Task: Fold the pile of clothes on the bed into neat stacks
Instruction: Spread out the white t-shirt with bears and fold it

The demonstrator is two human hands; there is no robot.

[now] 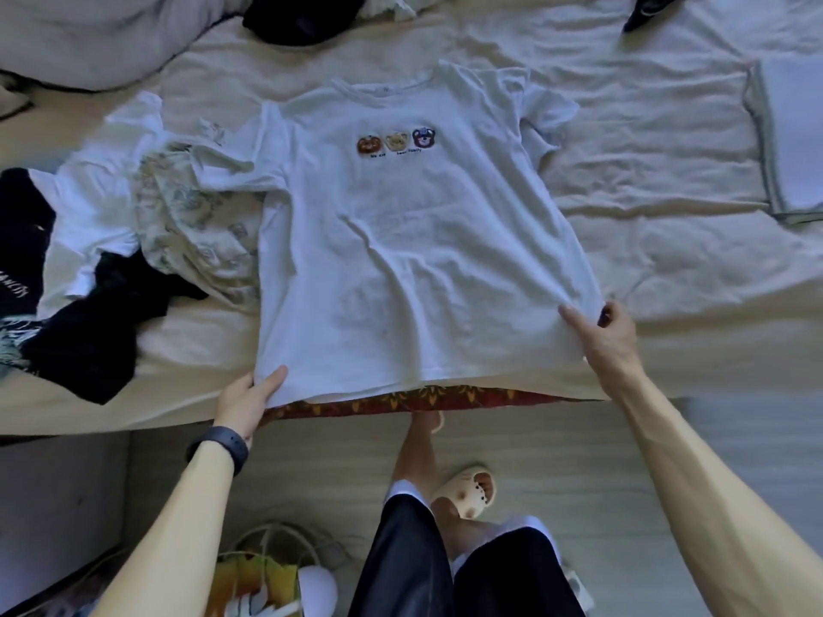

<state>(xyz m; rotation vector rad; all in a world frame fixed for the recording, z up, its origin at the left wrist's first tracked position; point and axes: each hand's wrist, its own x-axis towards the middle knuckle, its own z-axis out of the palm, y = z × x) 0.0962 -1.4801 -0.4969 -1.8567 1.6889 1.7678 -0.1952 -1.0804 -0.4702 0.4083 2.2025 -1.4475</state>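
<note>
Home bedroom: bed (668,180) with rumpled sheet, pillow (89,37), loose clothes (111,242), slipper (472,489) on the floor (579,460).

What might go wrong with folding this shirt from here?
One sleeve of the shirt lies over a patterned garment in the pile, so folding may drag that along or leave a lump. The hem, pinched by left hand and right hand, sits at the bed edge and might slide off.
</note>
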